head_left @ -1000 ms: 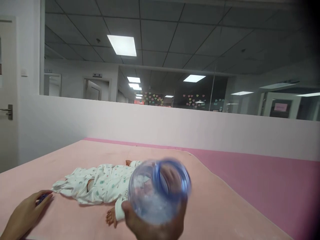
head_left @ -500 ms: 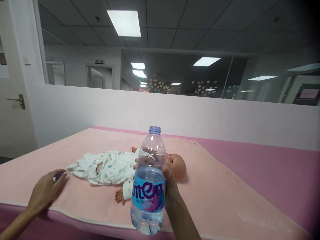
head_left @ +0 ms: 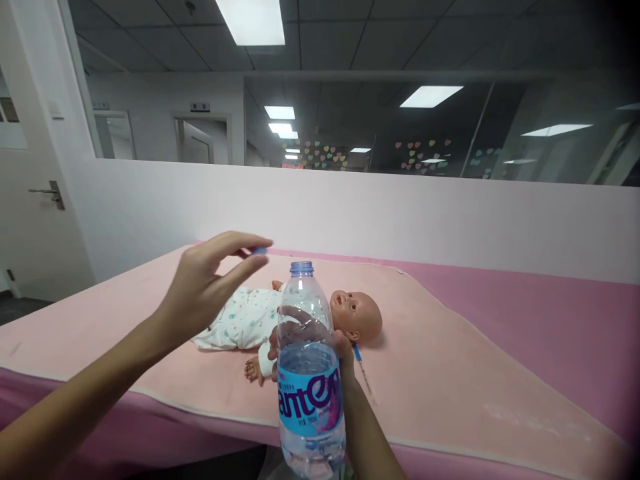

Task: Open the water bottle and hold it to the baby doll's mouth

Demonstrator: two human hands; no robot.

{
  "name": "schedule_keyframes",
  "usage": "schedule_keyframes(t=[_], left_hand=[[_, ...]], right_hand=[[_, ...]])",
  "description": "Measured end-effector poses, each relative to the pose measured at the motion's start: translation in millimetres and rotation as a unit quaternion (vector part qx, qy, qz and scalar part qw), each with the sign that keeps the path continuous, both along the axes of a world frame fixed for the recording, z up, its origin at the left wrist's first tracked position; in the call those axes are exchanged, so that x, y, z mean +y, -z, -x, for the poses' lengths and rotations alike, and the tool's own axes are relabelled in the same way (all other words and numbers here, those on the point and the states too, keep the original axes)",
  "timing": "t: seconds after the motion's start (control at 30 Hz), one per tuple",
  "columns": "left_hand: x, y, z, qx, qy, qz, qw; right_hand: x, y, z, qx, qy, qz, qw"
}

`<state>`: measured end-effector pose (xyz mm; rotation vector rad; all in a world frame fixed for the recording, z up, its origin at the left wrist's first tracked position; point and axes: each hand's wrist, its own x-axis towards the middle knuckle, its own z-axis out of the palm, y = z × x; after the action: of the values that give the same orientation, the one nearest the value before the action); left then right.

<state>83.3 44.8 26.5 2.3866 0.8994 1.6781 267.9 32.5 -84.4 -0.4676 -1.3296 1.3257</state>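
Observation:
My right hand (head_left: pixel 345 353) is wrapped round a clear plastic water bottle (head_left: pixel 307 320) with a blue and purple label. The bottle stands upright without its cap, and water fills it to a little above the label. Most of the right fingers are behind the bottle. To the left of the bottle's mouth and slightly higher, my left hand (head_left: pixel 205 280) pinches a small blue bottle cap (head_left: pixel 259 251) between thumb and fingers, apart from the neck. Behind both hands a baby doll (head_left: pixel 357 317) in a white patterned outfit lies on its back.
A peach-coloured mat (head_left: pixel 440 387) covers the pink padded table (head_left: pixel 550 313). Near the doll's head lies a thin stick-like thing with a blue end (head_left: pixel 357 352). Beyond the table rises a white half wall (head_left: pixel 400 220) with glass above; a door (head_left: pixel 35 200) is at left.
My left hand has lifted off the mat near the doll's feet and moved right and up beside the bottle's mouth with the cap. The bottle has shifted slightly; the view has tilted down.

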Motion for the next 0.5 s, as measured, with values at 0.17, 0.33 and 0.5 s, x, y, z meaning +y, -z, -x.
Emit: schedule_keyframes(t=[0.17, 0.33, 0.5], left_hand=[[1.4, -12.8, -26.2, 0.065, 0.103, 0.066, 0.99], [10.5, -6.8, -33.1, 0.05, 0.148, 0.112, 0.981], [13.6, -3.3, -38.1, 0.04, 0.189, 0.147, 0.97]], right_hand=[[0.7, 7.0, -0.8, 0.007, 0.12, -0.007, 0.993], [-1.9, 5.9, -1.8, 0.008, 0.122, -0.015, 0.992], [-8.1, 1.6, -0.3, 0.014, 0.09, -0.025, 0.995]])
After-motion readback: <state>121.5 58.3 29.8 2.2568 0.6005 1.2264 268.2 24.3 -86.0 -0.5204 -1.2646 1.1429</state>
